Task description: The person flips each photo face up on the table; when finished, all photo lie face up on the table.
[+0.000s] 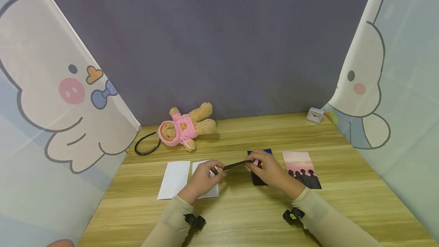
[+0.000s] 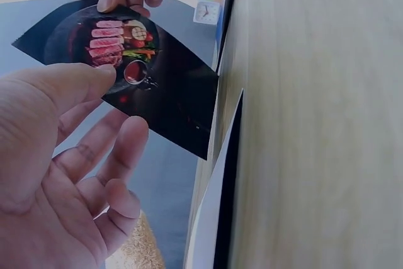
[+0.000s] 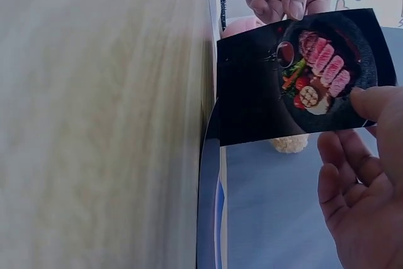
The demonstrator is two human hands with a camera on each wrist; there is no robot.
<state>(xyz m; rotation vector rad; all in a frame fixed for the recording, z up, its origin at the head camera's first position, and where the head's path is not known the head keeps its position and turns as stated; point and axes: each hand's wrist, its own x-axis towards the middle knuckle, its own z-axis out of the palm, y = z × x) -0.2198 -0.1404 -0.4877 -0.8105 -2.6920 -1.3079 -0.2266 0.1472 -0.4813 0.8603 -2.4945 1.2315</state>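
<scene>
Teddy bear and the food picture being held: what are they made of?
The teddy bear looks like fluffy plush, because its tan fur is curly. The food picture looks like smooth photo paper or thin card: it's printed and bends a little. I can't tell which.

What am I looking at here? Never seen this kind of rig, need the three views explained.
There's no machine: these are a person's bare hands. The wide picture comes from a camera on the head, looking forward and down. The other two come from cameras worn on the left and right wrists.

The left hand and right hand pinch opposite ends of a food photo showing sliced meat on a dark plate.

On the table lie two white cards, a dark photo partly hidden by the right hand, a pink photo, a teddy bear, a black band and a small clock.
</scene>
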